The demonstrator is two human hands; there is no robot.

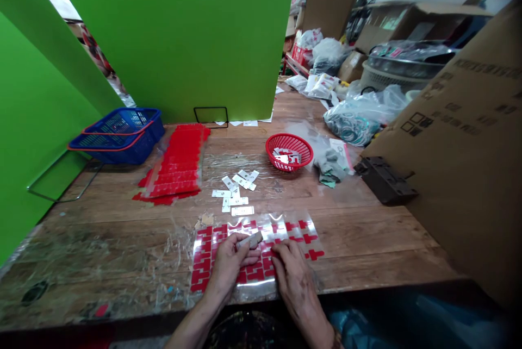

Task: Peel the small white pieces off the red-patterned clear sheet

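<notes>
Green panels point(175, 33): fill the upper left and upper centre of the frame, standing upright at the far edge of the bench.
Wooden bench point(367, 229): spans the middle of the frame; clear film covers parts of its surface.
Cardboard sheet point(468, 137): leans along the right side of the frame, printed with dark marks.
Blue basket point(118, 134): centre left, tilted against the green panel, with a red rim line.
Stack of red sheets point(177, 161): just right of the blue basket, lying flat on the bench.
Bagged goods point(359, 115): upper right of centre, clear bags heaped beside the cardboard.
Dark hinged part point(385, 179): right of centre, resting against the foot of the cardboard sheet.
Red bowl basket point(289, 151): centre of the frame, holding a few small white and red pieces.
Sticker sheet point(285, 229): lower centre, a clear sheet carrying red shapes, flat on the bench beneath both hands.
White metal plates point(236, 191): scattered loosely just above the sticker sheet.
Left hand point(228, 267): lower centre, fingers closed around a small grey piece, over the sticker sheet.
Right hand point(291, 273): lower centre, grasping nothing, fingertips pressing on the sticker sheet just beside the left hand.
Small grey piece point(253, 240): pinched at the left hand's fingertips, above the sheet's middle.
</notes>
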